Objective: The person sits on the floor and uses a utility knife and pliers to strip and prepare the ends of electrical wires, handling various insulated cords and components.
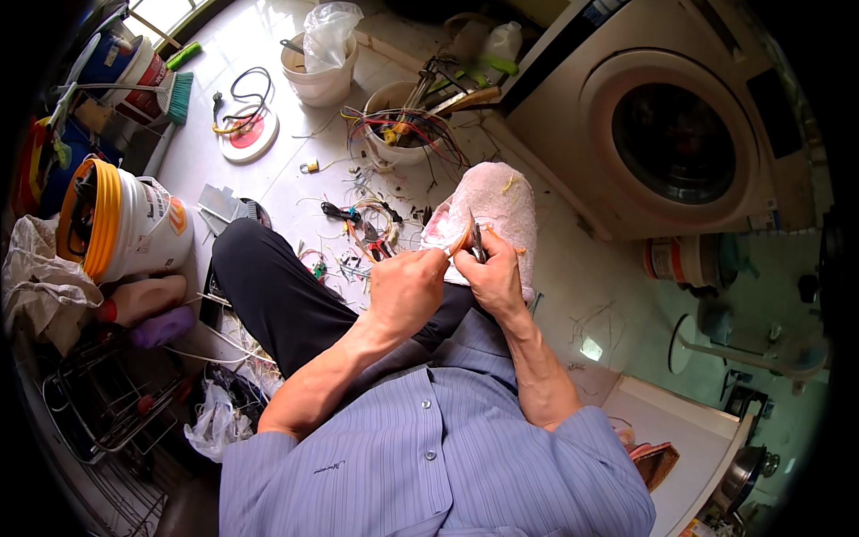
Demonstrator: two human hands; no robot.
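My left hand (407,291) is closed on a thin orange-tan wire (460,240) that runs up between my hands. My right hand (492,277) grips a small dark tool (478,242), possibly a cutter or knife, against the wire; its exact kind is unclear. Both hands are close together over a pale pink towel (501,192) draped by my leg. On the tiled floor beyond them lie cut wire pieces, a dark cable bundle (340,212) and red-handled pliers (374,240).
A bucket of tools and coloured wires (398,152), a white bucket (313,85) and a coiled cable on a disc (246,134) stand ahead. Left are a yellow-and-white bucket (157,228), bottles (161,327) and a metal rack (107,403). A washing machine (564,134) fills the upper right.
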